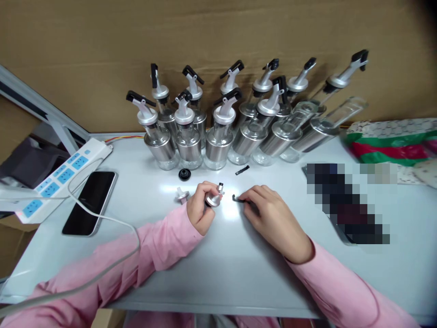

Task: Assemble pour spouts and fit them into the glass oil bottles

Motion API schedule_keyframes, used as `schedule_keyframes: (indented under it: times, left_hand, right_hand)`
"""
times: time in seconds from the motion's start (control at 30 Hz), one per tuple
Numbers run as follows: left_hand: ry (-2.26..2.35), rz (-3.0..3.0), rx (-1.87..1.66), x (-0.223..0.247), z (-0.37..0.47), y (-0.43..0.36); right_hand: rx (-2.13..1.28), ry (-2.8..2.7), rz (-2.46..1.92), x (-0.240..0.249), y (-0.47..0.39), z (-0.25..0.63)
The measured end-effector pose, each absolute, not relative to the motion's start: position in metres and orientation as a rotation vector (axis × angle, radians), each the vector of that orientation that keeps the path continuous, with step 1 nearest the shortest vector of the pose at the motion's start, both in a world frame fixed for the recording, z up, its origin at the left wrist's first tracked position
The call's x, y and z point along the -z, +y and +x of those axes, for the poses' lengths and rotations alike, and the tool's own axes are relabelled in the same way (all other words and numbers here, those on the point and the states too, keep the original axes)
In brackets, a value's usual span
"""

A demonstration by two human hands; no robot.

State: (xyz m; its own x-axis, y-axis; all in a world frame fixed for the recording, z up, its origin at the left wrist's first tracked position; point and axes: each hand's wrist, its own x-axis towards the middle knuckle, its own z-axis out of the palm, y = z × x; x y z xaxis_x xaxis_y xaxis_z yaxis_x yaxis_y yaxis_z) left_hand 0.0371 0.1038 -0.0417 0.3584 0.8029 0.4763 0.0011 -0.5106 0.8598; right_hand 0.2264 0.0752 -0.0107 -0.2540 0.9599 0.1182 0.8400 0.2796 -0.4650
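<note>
My left hand (201, 207) is closed around a silver pourer top (213, 199), its small spout pointing up with a black tip. To its right, my right hand (269, 216) pinches a small black lever (237, 198) just above the table, its free end toward the pourer top; the two are apart. Another black lever (242, 170) lies farther back on the table. A round black stopper (185, 174) lies left of it. A loose silver and clear piece (182, 195) rests just left of my left hand.
Two rows of glass bottles (218, 143) with steel sleeves stand at the back, most with pourers. A phone (90, 202), a power strip (61, 177) and a cable are at the left. A pixelated dark object (346, 205) and a colourful bag (392, 148) lie right.
</note>
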Motion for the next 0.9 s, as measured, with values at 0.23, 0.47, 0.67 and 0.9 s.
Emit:
schedule_keyframes:
  times: [0.23, 0.47, 0.67, 0.9]
  left_hand:
    - [0.686, 1.816, -1.114, 0.042, 0.031, 0.1]
    - [0.763, 1.971, -1.125, 0.039, 0.033, 0.103]
    - [0.814, 1.943, -1.137, 0.036, 0.034, 0.099]
    - [0.721, 2.047, -1.171, 0.034, 0.034, 0.102]
  right_hand:
    - [-0.928, -1.765, -1.481, 0.002, 0.073, 0.221]
    - [-1.645, -1.288, -1.17, -0.005, 0.073, 0.218]
    - [-1.729, -1.162, -1.125, -0.004, 0.074, 0.217]
    - [-1.719, -1.167, -1.16, -0.006, 0.075, 0.219]
